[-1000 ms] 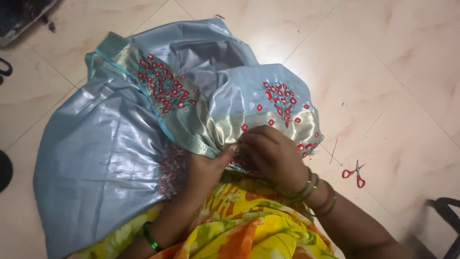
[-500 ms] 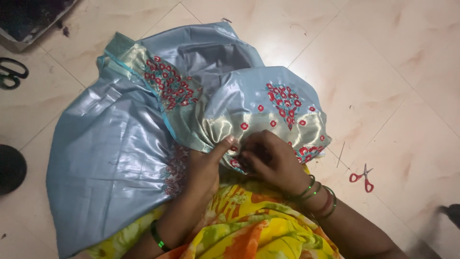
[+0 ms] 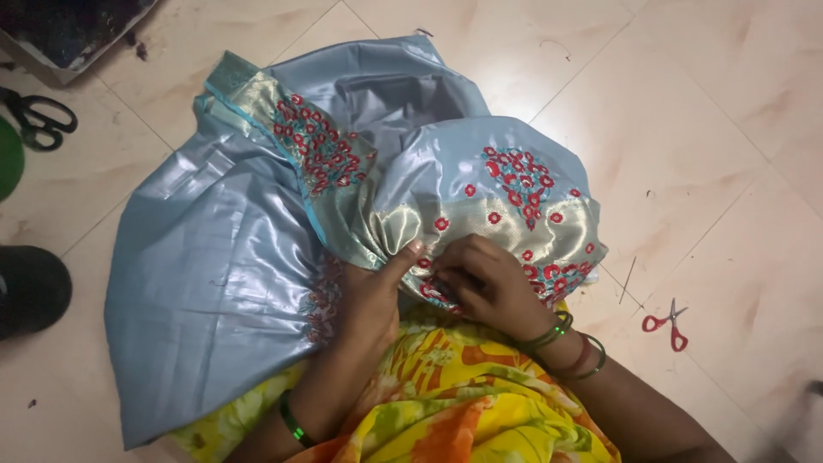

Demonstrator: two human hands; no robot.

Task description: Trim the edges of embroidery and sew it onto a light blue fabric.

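Observation:
A pale blue silk cloth (image 3: 214, 283) with a gold border and red flower embroidery lies spread on the tiled floor and bunched over my lap. My left hand (image 3: 369, 296) presses on the gathered folds, thumb up against the gold border. Close beside it, my right hand (image 3: 484, 283) pinches the embroidered edge with curled fingers; whether a needle sits between them is too small to tell. Green and red bangles ring both wrists. My yellow, orange and green flowered garment (image 3: 446, 403) covers my lap below the cloth.
Small red-handled scissors (image 3: 667, 323) lie on the floor at the right. Larger black scissors (image 3: 39, 116) rest at the far left, near a green round object (image 3: 9, 159) and a black rounded object (image 3: 30, 287). A dark tray (image 3: 60, 30) sits at the top left.
The view has shifted, so the cloth and floor objects sit slightly lower and to the right in frame. Both hands stay at the same gathered edge with small finger movements.

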